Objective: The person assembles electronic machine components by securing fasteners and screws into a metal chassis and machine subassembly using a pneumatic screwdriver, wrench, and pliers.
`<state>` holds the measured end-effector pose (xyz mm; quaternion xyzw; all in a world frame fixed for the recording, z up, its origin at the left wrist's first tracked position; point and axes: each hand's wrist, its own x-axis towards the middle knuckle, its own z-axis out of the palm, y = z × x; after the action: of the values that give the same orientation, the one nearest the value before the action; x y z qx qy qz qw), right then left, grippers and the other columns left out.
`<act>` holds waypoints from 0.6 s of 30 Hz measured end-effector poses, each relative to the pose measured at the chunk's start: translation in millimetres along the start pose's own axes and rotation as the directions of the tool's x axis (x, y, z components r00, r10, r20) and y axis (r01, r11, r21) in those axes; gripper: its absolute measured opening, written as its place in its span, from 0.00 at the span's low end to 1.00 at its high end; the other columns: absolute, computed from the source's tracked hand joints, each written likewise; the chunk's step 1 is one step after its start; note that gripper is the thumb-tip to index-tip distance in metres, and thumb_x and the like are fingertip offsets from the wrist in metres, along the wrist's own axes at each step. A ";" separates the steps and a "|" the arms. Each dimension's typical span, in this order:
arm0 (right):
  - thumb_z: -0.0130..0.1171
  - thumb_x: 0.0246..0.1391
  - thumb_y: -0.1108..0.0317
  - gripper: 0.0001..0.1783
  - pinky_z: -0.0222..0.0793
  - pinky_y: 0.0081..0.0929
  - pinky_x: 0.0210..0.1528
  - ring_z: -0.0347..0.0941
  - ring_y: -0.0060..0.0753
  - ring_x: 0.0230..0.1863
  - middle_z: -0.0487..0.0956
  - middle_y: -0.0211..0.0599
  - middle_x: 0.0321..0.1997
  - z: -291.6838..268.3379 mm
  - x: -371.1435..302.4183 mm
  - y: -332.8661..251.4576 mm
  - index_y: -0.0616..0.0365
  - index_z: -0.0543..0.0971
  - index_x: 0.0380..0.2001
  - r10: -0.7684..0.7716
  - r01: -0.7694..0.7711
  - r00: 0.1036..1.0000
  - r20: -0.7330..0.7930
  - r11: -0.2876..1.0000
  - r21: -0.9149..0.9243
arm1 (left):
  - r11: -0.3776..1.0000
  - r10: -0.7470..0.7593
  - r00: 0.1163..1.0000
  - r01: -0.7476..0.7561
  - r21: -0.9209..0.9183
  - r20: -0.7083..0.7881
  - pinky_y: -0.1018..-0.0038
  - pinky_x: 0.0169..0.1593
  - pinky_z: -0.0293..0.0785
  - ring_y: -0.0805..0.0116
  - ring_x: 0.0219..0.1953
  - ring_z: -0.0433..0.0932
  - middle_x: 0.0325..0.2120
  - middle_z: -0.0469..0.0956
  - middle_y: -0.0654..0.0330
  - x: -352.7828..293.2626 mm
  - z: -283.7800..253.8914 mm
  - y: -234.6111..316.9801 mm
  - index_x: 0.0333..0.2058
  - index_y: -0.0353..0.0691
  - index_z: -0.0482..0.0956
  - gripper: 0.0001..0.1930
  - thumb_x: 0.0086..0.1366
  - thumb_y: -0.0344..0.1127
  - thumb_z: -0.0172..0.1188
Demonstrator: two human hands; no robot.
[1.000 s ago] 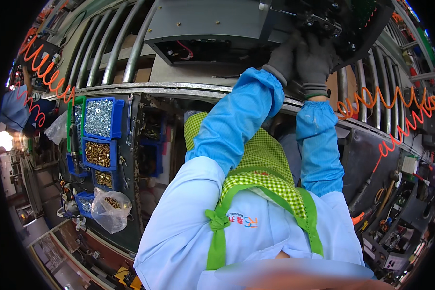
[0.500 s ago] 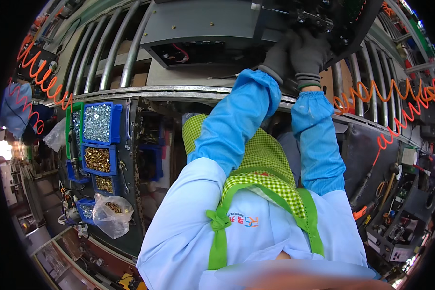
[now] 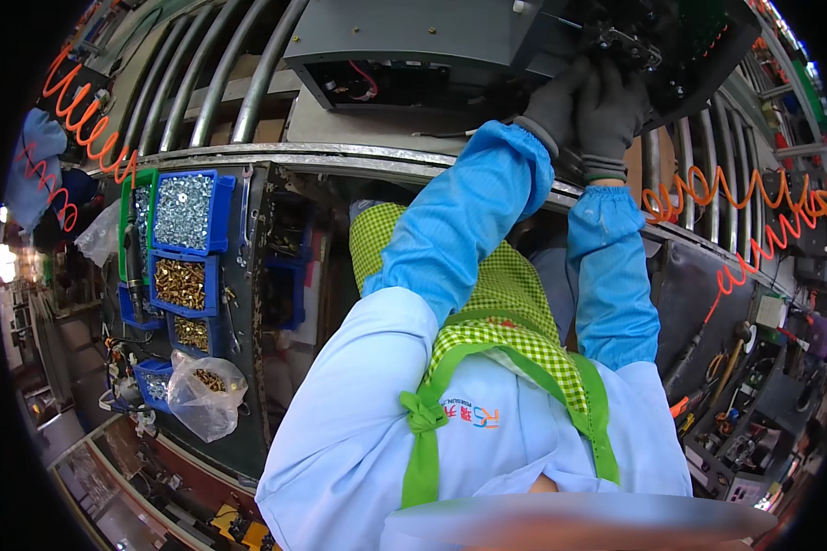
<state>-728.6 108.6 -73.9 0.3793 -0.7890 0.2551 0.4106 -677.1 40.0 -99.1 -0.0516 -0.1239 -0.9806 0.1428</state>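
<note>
Factory workstation, seen from the head camera: a roller conveyor of steel tubes [image 3: 202,87] curves across the upper part of the picture, and on it sits a grey metal chassis [image 3: 413,37] with an open slot showing red and white wiring.

Just right of that chassis, both gloved hands meet at a dark bracket assembly [image 3: 629,41] on its right end. The left hand [image 3: 556,101], in a grey knit glove, presses against the assembly from below, fingers curled; what they close on, if anything, I cannot tell. The right hand [image 3: 611,106] lies beside it, touching it, fingers bent up onto the bracket; its grip is also hidden.

Below and left of the chassis hang blue parts bins [image 3: 188,211] of silver and brass screws, with a clear plastic bag [image 3: 207,395] of brass screws beneath them. Orange coiled air hoses [image 3: 753,230] hang to the lower right of the chassis.

The step in hand looks like seating or fastening the bracket onto the chassis. The next move probably calls for steady pressure from one hand while the other aligns the part.
</note>
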 end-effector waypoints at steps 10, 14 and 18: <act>0.49 0.54 0.51 0.19 0.60 0.47 0.48 0.67 0.52 0.47 0.74 0.50 0.44 0.7 -2.6 -1.2 0.48 0.79 0.43 0.048 -0.048 0.997 0.059 0.999 0.000 | 1.000 -0.004 1.000 0.004 0.013 0.008 0.63 0.58 0.64 0.58 0.52 0.68 0.50 0.69 0.54 -1.5 1.2 -0.8 0.55 0.43 0.66 0.23 0.66 0.50 0.50; 0.49 0.53 0.51 0.19 0.59 0.47 0.47 0.68 0.52 0.47 0.74 0.50 0.44 3.1 -1.1 -1.6 0.48 0.79 0.42 0.049 -0.049 0.998 0.027 0.999 -0.012 | 1.000 0.009 1.000 -0.009 0.010 -0.005 0.62 0.57 0.64 0.57 0.51 0.68 0.50 0.69 0.53 -0.7 2.4 0.3 0.55 0.43 0.65 0.24 0.66 0.50 0.50; 0.49 0.53 0.50 0.21 0.56 0.50 0.53 0.62 0.56 0.52 0.71 0.53 0.48 1.7 -3.3 -0.1 0.48 0.78 0.44 0.107 -0.112 0.988 0.110 0.993 0.036 | 0.996 0.035 0.999 -0.033 0.084 -0.021 0.63 0.59 0.63 0.57 0.54 0.68 0.53 0.68 0.53 2.8 -4.4 -2.1 0.58 0.43 0.64 0.28 0.65 0.53 0.50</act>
<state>-728.0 108.5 -77.6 0.3570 -0.8241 0.2729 0.3448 -680.6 40.1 -103.4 -0.0368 -0.1626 -0.9724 0.1630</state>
